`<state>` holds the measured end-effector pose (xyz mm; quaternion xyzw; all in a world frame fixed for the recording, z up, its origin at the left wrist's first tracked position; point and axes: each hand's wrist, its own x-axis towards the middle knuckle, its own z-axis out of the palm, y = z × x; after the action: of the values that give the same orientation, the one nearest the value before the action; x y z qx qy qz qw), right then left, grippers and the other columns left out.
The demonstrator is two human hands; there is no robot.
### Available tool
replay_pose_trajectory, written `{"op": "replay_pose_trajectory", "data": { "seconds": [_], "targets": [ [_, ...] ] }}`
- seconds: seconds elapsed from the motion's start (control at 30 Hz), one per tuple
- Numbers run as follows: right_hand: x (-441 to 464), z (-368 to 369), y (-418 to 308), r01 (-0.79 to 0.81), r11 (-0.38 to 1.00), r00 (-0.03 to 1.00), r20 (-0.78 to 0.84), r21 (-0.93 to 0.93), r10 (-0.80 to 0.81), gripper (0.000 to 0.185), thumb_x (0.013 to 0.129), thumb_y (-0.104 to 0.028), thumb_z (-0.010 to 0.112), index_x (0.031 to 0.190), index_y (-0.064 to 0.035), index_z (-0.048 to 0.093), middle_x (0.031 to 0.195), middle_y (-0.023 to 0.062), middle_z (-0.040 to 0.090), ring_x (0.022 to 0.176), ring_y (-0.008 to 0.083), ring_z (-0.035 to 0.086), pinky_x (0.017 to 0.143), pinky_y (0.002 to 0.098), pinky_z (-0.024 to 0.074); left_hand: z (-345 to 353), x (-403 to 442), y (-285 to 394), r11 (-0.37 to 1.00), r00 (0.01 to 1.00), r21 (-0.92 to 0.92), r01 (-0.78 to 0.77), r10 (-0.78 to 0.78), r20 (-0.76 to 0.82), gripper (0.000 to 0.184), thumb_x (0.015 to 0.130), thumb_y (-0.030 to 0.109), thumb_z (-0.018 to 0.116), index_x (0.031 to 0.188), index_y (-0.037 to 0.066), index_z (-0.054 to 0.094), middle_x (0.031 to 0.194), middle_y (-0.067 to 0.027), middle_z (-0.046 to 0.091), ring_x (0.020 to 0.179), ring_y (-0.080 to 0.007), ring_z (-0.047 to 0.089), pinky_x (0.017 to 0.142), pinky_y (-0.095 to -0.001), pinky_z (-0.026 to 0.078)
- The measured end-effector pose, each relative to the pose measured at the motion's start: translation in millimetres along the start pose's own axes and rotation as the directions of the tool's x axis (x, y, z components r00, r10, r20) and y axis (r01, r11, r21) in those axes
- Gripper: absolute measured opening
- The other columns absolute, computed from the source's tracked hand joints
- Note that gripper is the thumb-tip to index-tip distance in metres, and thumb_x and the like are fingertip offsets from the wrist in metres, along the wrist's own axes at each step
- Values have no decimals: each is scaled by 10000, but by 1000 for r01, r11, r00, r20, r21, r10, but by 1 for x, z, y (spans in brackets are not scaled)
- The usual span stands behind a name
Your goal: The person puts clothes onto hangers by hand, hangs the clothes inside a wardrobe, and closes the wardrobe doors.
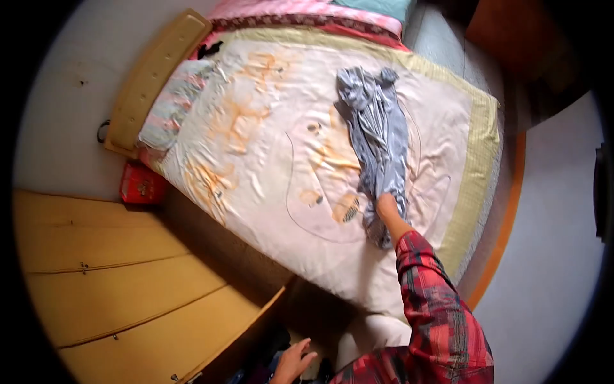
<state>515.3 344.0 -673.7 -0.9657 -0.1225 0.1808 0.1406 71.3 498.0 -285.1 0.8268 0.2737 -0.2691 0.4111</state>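
Observation:
A shiny grey garment lies long and rumpled across the bed, its exact kind not plain from its folds. My right hand, at the end of a red plaid sleeve, is closed on the garment's near end; the fingertips are hidden in the cloth. Fabric bunches on both sides of that hand. Low in the view, my left hand is held away from the bed, fingers apart and nothing in them. Under the garment is a pale bedsheet with orange and brown cartoon prints.
A yellow headboard stands at the left, with a patterned pillow against it. Yellow cabinet doors fill the lower left, one swung out beside the bed. A red box sits near the headboard. Pink folded bedding lies along the far side.

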Motion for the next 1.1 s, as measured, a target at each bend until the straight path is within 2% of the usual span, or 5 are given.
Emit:
{"op": "replay_pose_trajectory", "data": {
  "seconds": [0.17,0.33,0.63,0.87,1.1],
  "targets": [
    [-58,-117,-69,377,916,838,-472,139,-273,183,711,-239,625,694,-57,628,764,128,578,716,333,538,658,448,436,-10,13,15,990,999,-136,42,-37,36,455,788,231,643,1205,92,524,1094,-169,587,986,-271,574,870,-326,430],
    [-151,-230,-120,263,635,951,-85,727,-297,197,852,-191,531,810,2,541,665,110,509,661,196,507,614,328,402,-21,52,28,891,996,-449,-70,84,12,362,832,167,629,1151,12,555,996,-70,637,890,-121,601,782,-249,486],
    [-358,-322,-184,581,326,660,-198,746,-725,154,841,-121,524,961,-25,526,899,155,529,791,326,553,709,364,451,-31,108,87,-232,953,-952,198,273,131,687,840,542,505,1234,-17,434,1159,-150,547,971,-276,578,841,-368,480],
    [-446,-322,-192,671,340,531,-106,659,-841,188,857,-179,522,878,-5,452,851,176,481,732,386,515,611,440,426,-37,68,85,-100,898,-942,320,347,269,476,881,378,514,1150,-14,520,1002,-132,633,838,-224,636,783,-339,516],
    [-483,-312,-207,716,355,455,-16,601,-891,197,849,-176,525,837,4,448,810,172,494,699,362,536,585,439,416,-39,31,45,843,896,-530,-92,302,325,465,798,250,644,1147,-32,522,1055,-100,609,952,-178,585,842,-293,462]
  ]
}}
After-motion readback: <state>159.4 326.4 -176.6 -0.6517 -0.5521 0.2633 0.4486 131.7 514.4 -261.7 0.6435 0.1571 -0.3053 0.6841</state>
